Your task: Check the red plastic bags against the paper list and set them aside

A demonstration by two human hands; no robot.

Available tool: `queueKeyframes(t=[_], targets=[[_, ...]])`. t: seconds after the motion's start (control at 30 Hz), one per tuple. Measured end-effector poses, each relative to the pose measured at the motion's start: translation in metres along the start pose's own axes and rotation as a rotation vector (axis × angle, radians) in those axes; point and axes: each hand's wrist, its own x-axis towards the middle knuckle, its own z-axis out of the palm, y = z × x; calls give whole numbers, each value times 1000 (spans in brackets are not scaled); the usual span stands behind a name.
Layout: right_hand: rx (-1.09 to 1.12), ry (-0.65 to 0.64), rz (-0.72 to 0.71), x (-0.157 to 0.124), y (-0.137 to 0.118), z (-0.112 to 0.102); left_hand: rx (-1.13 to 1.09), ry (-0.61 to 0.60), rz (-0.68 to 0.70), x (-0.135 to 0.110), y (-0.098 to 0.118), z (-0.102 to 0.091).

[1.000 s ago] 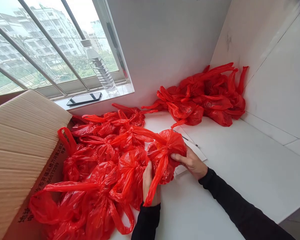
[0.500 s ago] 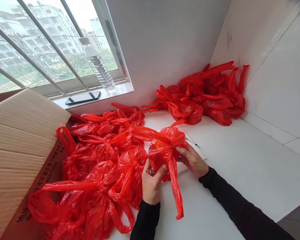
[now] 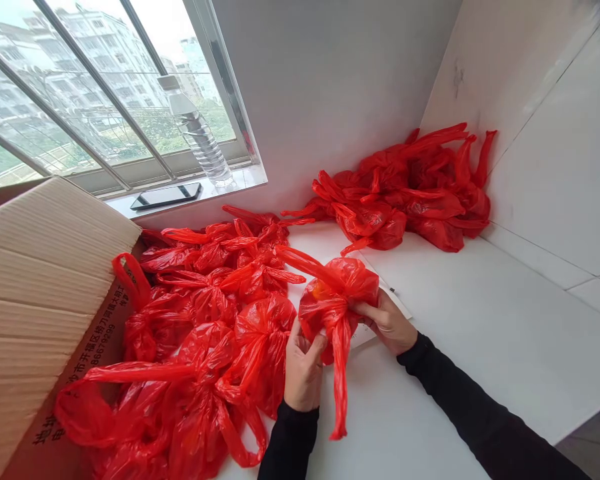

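Between my two hands is a knotted red plastic bag, raised over the white table. Something orange shows faintly through its film, but I cannot make out what. My left hand grips the bag's lower left side, thumb in front. My right hand holds its right side, fingers partly behind the bag. One twisted handle hangs down in front; another points up and left. Just left of my left hand lies a pile of similar tied red bags.
A second heap of red bags sits in the back corner. An open cardboard box stands at the left. On the windowsill are a phone and a water bottle. White paper with a small dark item lies behind my right hand.
The held bag has turned slightly in my hands. Its hanging handle has swung to the left, and its upper handle has shifted. Both hands keep their grip; the piles are unmoved.
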Motion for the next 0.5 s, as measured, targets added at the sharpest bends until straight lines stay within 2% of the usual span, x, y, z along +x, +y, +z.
queueKeyframes(t=[0.23, 0.33, 0.5], targets=[[-35, -83, 6, -1, 0, 2, 142, -93, 43, -1, 1, -2], [-40, -74, 11, -2, -1, 2, 126, -60, 67, -3, -2, -4], [-28, -33, 5, -1, 2, -1, -36, 48, 62, -5, -4, -1]])
